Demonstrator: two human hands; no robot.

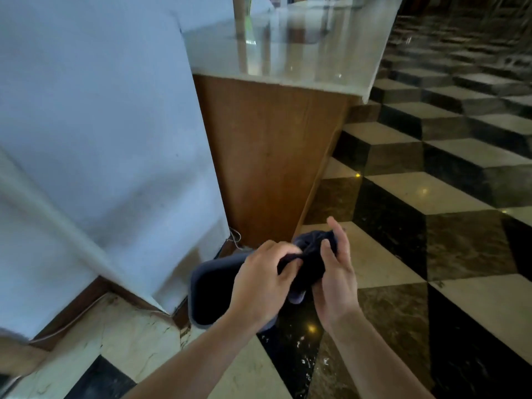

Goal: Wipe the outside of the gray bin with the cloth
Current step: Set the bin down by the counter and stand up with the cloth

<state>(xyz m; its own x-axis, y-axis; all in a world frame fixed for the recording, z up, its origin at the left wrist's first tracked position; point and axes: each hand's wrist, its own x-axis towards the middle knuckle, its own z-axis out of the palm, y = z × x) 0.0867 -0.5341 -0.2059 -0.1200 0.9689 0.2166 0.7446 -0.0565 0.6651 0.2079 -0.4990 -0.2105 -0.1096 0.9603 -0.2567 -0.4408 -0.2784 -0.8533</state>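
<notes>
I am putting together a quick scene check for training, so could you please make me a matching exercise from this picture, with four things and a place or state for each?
Things:
1. cloth
2. gray bin
3. wooden counter
4. left hand

Places or states:
A. on the floor at the wall corner
B. bunched between both hands
C. topped with a glossy pale slab
D. gripping the cloth, knuckles up

Pairs: 1-B, 2-A, 3-C, 4-D. The right hand holds the cloth's other side.

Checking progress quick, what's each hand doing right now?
Left hand: closed on the cloth.
Right hand: fingers loosely curled around the cloth's other end, holding it.
</notes>
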